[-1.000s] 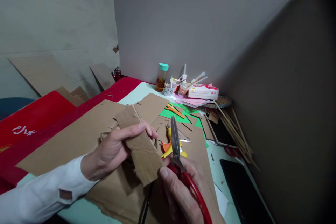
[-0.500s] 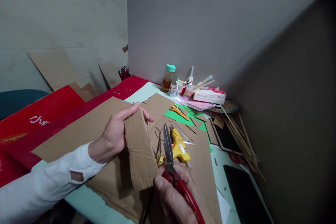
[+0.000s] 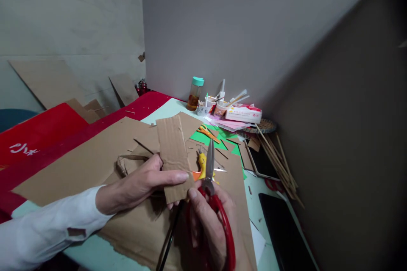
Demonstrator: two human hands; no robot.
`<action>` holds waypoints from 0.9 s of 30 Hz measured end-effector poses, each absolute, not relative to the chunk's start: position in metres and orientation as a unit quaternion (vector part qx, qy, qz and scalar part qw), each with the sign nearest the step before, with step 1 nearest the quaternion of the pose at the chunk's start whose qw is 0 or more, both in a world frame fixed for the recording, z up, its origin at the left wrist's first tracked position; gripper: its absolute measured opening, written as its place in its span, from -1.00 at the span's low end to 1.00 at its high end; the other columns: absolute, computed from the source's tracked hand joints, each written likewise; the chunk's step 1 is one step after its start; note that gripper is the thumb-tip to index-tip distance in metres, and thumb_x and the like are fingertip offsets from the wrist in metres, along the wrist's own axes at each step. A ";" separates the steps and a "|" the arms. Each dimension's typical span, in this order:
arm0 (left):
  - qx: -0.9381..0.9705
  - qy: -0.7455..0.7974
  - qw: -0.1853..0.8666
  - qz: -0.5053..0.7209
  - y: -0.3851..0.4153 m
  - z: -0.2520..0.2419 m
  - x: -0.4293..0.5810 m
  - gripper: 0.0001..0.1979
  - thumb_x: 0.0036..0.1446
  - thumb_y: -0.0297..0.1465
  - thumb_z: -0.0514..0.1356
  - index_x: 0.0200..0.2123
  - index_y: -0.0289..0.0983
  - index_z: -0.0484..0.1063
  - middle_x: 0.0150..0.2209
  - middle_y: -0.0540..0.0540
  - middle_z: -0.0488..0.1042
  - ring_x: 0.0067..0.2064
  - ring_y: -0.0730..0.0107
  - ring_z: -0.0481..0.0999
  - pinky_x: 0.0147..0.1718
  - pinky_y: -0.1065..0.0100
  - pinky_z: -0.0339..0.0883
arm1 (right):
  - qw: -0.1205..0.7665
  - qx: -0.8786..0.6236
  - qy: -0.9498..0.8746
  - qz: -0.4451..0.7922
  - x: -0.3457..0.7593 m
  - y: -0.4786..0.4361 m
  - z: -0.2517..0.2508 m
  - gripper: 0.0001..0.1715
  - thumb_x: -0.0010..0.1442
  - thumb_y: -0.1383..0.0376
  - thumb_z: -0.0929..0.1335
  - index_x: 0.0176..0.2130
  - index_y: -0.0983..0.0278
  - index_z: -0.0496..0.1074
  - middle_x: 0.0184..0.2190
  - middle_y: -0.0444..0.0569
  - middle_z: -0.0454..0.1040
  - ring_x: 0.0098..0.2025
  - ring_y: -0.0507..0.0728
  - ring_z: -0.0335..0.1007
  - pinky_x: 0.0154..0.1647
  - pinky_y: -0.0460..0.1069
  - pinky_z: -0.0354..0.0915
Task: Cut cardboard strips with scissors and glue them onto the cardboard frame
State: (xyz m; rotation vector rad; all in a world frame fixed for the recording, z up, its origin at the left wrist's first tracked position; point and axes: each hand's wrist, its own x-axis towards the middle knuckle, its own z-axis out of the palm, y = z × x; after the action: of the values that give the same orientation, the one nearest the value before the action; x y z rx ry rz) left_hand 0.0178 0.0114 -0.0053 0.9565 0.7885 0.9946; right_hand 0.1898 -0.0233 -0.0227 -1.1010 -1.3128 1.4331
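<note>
A strip of cardboard (image 3: 173, 148) stands tilted upright between my hands. My left hand (image 3: 149, 180) grips its lower part, thumb across the front and fingers behind. My right hand (image 3: 213, 220) holds red-handled scissors (image 3: 209, 173), blades pointing up and pressed together, while its thumb touches the strip's lower right corner. Just behind the scissors lies a yellow glue gun (image 3: 202, 163), partly hidden by them. A large cardboard sheet (image 3: 133, 228) lies beneath both hands, and a black cord (image 3: 170, 237) runs over it.
Orange-handled scissors (image 3: 208, 132) lie on green paper. Further back stand a bottle with a turquoise lid (image 3: 195, 93), paper cups (image 3: 220, 109) and a tissue pack (image 3: 244, 114). To the right are wooden sticks (image 3: 280, 161), a tablet (image 3: 262, 159) and a black flat panel (image 3: 284, 233).
My left hand has shifted from the strip's top edge down to its lower part, thumb now across its front. The view has turned slightly right. The scissors stay in my right hand.
</note>
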 end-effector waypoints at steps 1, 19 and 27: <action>0.440 0.347 0.701 0.441 0.012 -0.005 0.017 -0.71 0.07 -0.33 0.40 -0.11 -0.25 0.60 -0.31 -0.12 0.64 -0.42 0.31 0.55 -0.56 0.43 0.42 | 0.443 -0.453 -0.542 0.552 0.190 -0.022 -0.024 -0.58 0.28 -0.05 0.39 -0.33 0.23 0.34 -0.65 -0.24 0.31 -0.66 -0.03 0.17 -0.61 -0.13 0.17; 0.367 0.370 0.659 0.542 0.019 0.020 0.003 -0.81 -0.09 -0.38 0.46 -0.39 -0.29 0.58 -0.49 -0.08 0.54 -0.64 0.49 0.36 -0.79 0.53 0.26 | 0.330 -0.450 -0.624 0.548 0.200 -0.024 -0.006 -0.47 0.12 -0.10 0.45 -0.15 0.23 0.40 -0.51 -0.16 0.34 -0.49 0.09 0.28 -0.45 -0.03 0.22; 0.369 0.365 0.648 0.558 0.018 0.022 0.003 -0.80 -0.10 -0.35 0.49 -0.39 -0.31 0.62 -0.49 -0.08 0.55 -0.61 0.44 0.41 -0.77 0.49 0.33 | 0.331 -0.449 -0.677 0.480 0.204 -0.032 -0.009 -0.49 0.13 -0.07 0.46 -0.05 0.18 0.47 -0.31 -0.02 0.51 -0.29 0.21 0.46 -0.28 0.02 0.36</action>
State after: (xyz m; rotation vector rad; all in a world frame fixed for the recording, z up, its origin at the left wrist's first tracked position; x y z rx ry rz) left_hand 0.0033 0.0177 0.0216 0.8386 0.8300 1.2678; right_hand 0.2039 -0.0318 -0.0086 -1.1726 -1.7709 1.2555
